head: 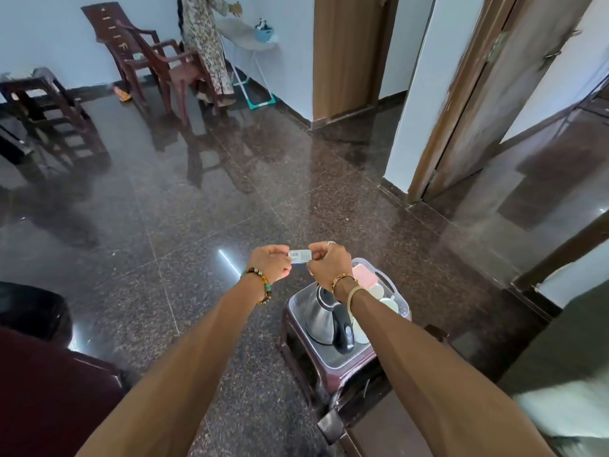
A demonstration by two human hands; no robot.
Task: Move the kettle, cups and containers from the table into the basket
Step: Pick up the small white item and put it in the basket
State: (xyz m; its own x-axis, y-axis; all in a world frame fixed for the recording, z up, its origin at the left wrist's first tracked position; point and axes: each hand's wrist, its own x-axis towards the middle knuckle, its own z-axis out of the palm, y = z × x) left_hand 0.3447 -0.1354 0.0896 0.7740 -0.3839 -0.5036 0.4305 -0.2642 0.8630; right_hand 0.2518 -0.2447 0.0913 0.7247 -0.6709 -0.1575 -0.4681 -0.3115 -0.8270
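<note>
1. The left grip (270,262) and right grip (329,265) are held up over the floor. Each pinches one end of a small barcode tag (300,255), whose long axis runs side to side between them.
2. The kettle (321,316) sits inside the clear basket (344,361), filling its near left part, with its black handle towards the person. The basket rests on a brown stool (291,341).
3. White cups (389,305) lie along the basket's right side, and a pink container (362,275) sits at its far corner.
4. The basket lies directly below the right grip, so that hand is nearer. Nothing from the task shows outside it, so the loading looks finished.
</note>
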